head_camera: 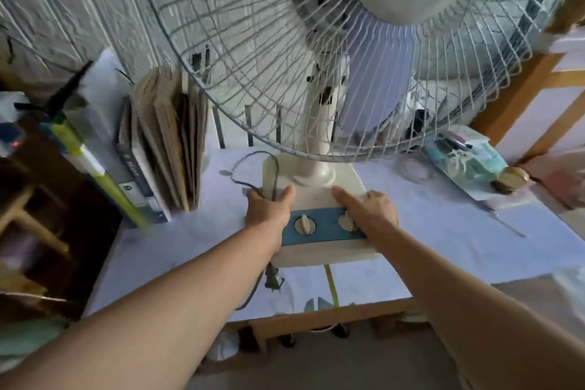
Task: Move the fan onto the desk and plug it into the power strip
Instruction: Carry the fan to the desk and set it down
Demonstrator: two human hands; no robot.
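Note:
A cream table fan (319, 139) with a wire cage and a blue control strip with two knobs stands over the desk (443, 225), which has a pale cover. My left hand (269, 207) grips the left side of the fan's base, with the dark cord under its fingers. My right hand (368, 210) holds the base's right side beside a knob. The cord's plug (273, 279) dangles below the base's front left corner. Whether the base rests on the desk or hovers just above it is unclear. No power strip is in view.
Upright books and folders (158, 149) lean at the desk's left. Small packets and a round wooden object (509, 179) lie at the right. A wooden bed frame (522, 95) rises at the far right, dark shelving (38, 215) at the left. A yellow-green cord (332, 286) hangs off the front edge.

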